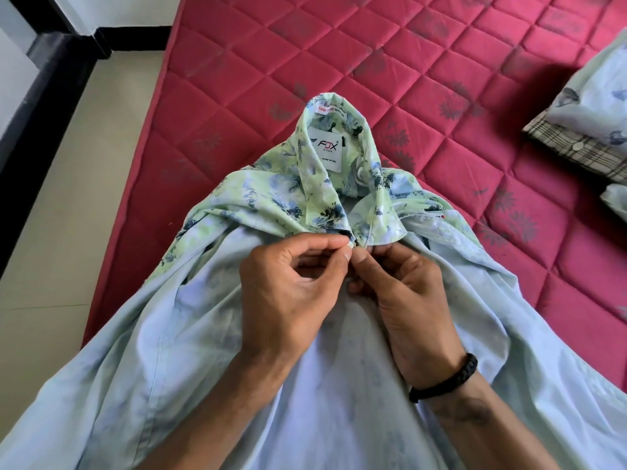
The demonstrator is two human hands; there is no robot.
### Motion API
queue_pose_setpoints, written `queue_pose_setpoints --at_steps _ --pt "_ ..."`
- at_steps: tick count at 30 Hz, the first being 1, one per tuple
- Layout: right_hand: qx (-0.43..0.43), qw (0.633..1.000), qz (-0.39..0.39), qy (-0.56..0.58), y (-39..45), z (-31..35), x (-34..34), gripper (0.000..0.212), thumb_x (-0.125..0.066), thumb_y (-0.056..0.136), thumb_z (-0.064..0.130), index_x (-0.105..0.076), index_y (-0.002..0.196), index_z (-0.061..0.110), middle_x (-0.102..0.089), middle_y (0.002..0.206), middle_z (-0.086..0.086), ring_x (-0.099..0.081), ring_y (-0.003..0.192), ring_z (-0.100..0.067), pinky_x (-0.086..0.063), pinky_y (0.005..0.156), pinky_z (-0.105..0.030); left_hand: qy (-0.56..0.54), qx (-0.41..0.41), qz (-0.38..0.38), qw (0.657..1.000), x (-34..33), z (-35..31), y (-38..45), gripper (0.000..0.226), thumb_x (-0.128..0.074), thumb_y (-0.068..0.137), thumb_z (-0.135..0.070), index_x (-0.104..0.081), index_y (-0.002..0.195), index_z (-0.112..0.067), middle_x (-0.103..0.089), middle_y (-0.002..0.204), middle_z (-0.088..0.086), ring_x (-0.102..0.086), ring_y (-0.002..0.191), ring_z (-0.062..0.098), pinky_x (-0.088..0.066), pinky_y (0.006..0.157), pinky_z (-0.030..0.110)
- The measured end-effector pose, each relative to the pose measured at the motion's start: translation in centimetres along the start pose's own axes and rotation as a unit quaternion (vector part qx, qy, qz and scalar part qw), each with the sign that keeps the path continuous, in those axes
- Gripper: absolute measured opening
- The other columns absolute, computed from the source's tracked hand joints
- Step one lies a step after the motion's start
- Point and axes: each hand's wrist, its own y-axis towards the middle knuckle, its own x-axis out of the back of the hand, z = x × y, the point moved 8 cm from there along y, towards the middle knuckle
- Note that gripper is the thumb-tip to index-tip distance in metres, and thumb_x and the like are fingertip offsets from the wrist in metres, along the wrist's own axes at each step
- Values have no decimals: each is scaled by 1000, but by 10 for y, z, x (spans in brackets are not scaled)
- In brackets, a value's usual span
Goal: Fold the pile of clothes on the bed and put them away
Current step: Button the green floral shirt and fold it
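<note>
Here both hands meet at the neck of the shirt [339, 334]: the left hand [288, 283] pinches the placket edge between thumb and forefinger, and the right hand [403, 300], with a dark braided band [444, 378] at its wrist, pinches the facing edge just beside it. They seem to be working the top button, though the button itself is too small to be sure of.

The shirt lies on the bed [339, 45], collar away from the person, its pale inner face up and its green floral print showing at the collar and shoulders. It looks thin, soft and light, likely to slump and crease, so collar, shoulders or seams are the best places to hold.

The neck label [325, 147] reads "FOX"; smaller print below is unclear.

Folded clothes [587, 123] sit well apart at the right.
</note>
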Motion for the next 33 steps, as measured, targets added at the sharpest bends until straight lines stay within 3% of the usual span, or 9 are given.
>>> queue_pose_setpoints --at_steps 4,9,12,16,24,29,33 --pt "-5 999 11 29 -1 -2 1 13 -72 94 11 -75 95 -1 -75 87 -17 -60 74 -22 -53 76 -32 10 -7 -18 1000 2 -2 -1 12 -82 86 -5 -82 96 -11 -80 83 -7 -77 76 7 -61 74 23" --pt "0 999 22 44 -2 -1 -3 9 -75 90 12 -78 88 3 -67 75 -11 -55 71 -18 -48 74 -30 15 -4 -41 999 5 -3 -2 12 -82 84 -3 -82 94 -10 -79 78 -7 -76 70 6 -58 68 18" --pt "8 999 25 47 -3 -1 -3 8 -76 89 11 -79 92 4 -67 75 -9 -54 71 -17 -48 73 -29 -21 57 -51 997 7 9 -1 12 -83 83 -5 -82 93 -13 -79 78 -6 -77 74 9 -59 72 21" --pt "25 999 26 28 -3 1 -5 11 -74 91 6 -79 100 2 -75 86 -10 -61 73 -15 -53 75 -29 -93 165 -38 981 2 34 -2 13 -84 83 -7 -82 90 -18 -80 84 2 -78 85 22 -62 86 40" --pt "49 999 8 -16 -5 1 -4 6 -68 97 3 -73 99 3 -78 91 -17 -74 83 -27 -62 81 -34 -195 258 39 945 -5 43 6 13 -78 83 0 -79 94 -6 -76 84 13 -68 71 15 -59 75 22" --pt "47 999 6 -13 -4 4 -4 7 -74 92 7 -76 96 2 -78 89 -17 -73 79 -26 -60 77 -29 -194 259 59 944 -5 44 8 14 -78 83 0 -79 96 -7 -76 83 11 -68 71 14 -59 73 21" --pt "26 1000 10 -7 -5 4 -6 21 -82 84 13 -75 98 -1 -78 92 -17 -73 80 -21 -59 75 -26 -164 222 58 959 -2 38 8 14 -77 86 -1 -79 97 -9 -79 89 13 -74 80 18 -61 75 23"
